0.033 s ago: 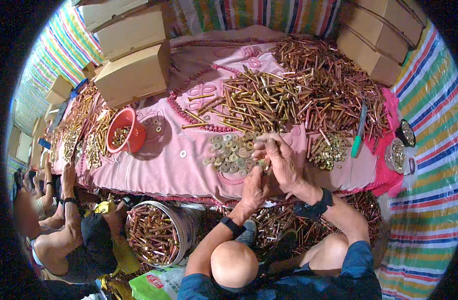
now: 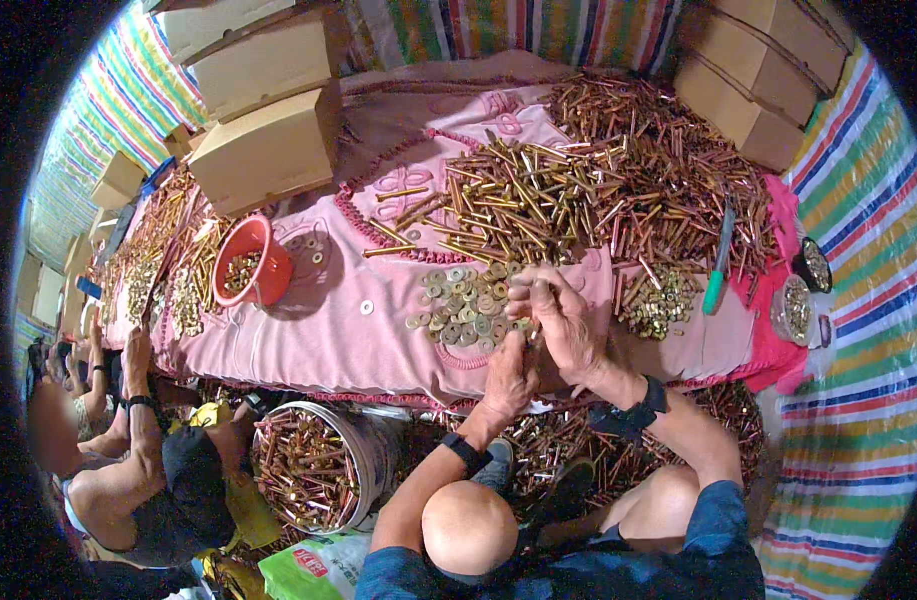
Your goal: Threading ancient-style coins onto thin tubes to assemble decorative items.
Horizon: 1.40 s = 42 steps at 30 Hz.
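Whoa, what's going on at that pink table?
Someone's left hand and right hand are close together above the pink cloth, fingers curled; anything between them is too small to make out. Flat round washers lie beside the hands, and long metal bolts are heaped beyond.

A stack of brown cardboard boxes (image 2: 268,145) stands at the back left of the table (image 2: 323,350) with its pink cloth cover, and another brown cardboard stack (image 2: 753,95) at the back right, beside plastic sheeting (image 2: 858,335) striped in blue, green, yellow, red and white. A round orange-red plastic bucket (image 2: 275,272) sits near the left boxes, while a slim green-handled tool (image 2: 714,290) lies toward the right end. Below, a green-and-white plastic bag (image 2: 303,572) lies near a seated co-worker (image 2: 118,490).
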{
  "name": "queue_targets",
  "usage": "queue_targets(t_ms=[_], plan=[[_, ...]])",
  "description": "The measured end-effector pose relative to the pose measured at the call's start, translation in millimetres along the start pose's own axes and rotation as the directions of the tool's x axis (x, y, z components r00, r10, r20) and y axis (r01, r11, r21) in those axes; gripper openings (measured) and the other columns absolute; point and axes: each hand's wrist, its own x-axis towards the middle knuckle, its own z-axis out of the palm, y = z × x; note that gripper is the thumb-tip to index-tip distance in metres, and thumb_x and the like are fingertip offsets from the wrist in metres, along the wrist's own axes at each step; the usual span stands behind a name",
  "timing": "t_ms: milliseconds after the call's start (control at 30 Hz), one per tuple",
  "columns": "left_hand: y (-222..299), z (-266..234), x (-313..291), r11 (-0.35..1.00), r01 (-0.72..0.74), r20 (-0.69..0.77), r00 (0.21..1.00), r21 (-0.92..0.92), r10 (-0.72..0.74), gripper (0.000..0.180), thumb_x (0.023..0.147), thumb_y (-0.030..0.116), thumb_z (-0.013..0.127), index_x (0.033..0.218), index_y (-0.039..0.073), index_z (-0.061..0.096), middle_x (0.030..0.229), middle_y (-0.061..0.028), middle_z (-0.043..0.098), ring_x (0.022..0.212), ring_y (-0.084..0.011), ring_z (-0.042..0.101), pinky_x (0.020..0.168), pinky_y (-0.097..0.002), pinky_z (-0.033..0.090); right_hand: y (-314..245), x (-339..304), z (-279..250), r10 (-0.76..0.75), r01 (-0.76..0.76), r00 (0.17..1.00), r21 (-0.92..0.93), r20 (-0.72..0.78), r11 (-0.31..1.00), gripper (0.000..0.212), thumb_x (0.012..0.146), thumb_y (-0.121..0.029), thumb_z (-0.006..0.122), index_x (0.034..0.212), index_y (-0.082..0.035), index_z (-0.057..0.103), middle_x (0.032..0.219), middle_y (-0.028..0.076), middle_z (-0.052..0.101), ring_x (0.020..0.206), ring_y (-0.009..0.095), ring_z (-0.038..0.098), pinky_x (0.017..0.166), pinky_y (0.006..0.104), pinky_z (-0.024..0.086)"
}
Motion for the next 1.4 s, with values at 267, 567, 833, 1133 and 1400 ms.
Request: queue_targets(t_ms=[267, 567, 833, 1133, 1400], plan=[[3, 2, 5, 0.988, -0.155, -0.076, 0.985, -0.028, 0.153, 0.048, 0.084, 0.005, 0.063, 0.129, 0.004, 0.05, 0.107, -0.0227, 0.058, 0.096, -0.0445, 0.06, 0.081, -0.0482, 0.05, 36, -20, -23, -0.185, 0.325, 0.939, -0.565, 0.291, 0.759, 0.041, 0.103, -0.039, 0.053, 0.126, -0.005, 0.062, 0.118, 0.018, 0.056, 0.114, 0.034, 0.056, 0.1, 0.0412, 0.045], [5, 0, 3, 0.979, -0.139, -0.06, 0.987, 0.149, 0.149, 0.035, 0.081, 0.001, 0.067, 0.115, 0.008, 0.061, 0.104, -0.0153, 0.06, 0.091, -0.0374, 0.063, 0.074, -0.0434, 0.053, 20, -40, -95, -0.246, 0.232, 0.965, -0.734, 0.091, 0.638, 0.021, 0.087, -0.012, 0.068, 0.104, -0.002, 0.068, 0.102, 0.014, 0.063, 0.09, 0.031, 0.064, 0.082, 0.0399, 0.053], [15, 4, 7, 0.982, -0.087, -0.148, 0.983, 0.167, 0.112, 0.019, 0.087, 0.008, 0.07, 0.105, 0.006, 0.064, 0.093, -0.0139, 0.061, 0.082, -0.032, 0.063, 0.069, -0.04, 0.051, 43, -59, -174, -0.074, 0.048, 0.997, -0.894, 0.017, 0.446, 0.018, 0.086, -0.012, 0.069, 0.102, -0.005, 0.071, 0.087, 0.015, 0.057, 0.08, 0.035, 0.061, 0.073, 0.0435, 0.05], [2, 6, 3, 0.981, -0.127, -0.184, 0.971, 0.15, 0.154, 0.021, 0.092, 0.007, 0.065, 0.11, 0.002, 0.057, 0.089, -0.017, 0.063, 0.078, -0.0369, 0.063, 0.067, -0.0427, 0.05, 41, -57, -169, -0.092, 0.278, 0.958, -0.957, 0.27, 0.08, 0.011, 0.085, -0.012, 0.061, 0.09, -0.003, 0.059, 0.096, 0.016, 0.054, 0.074, 0.035, 0.061, 0.063, 0.0505, 0.048], [8, 7, 3, 0.986, -0.049, -0.077, 0.995, 0.159, 0.062, 0.021, 0.091, 0.004, 0.063, 0.11, 0.002, 0.056, 0.088, -0.0185, 0.062, 0.079, -0.0393, 0.063, 0.067, -0.0441, 0.05, 50, -41, -148, -0.023, 0.052, 0.998, -0.655, 0.054, 0.754, 0.014, 0.084, -0.008, 0.066, 0.095, 0.001, 0.061, 0.083, 0.011, 0.063, 0.071, 0.026, 0.068, 0.062, 0.0358, 0.054]])
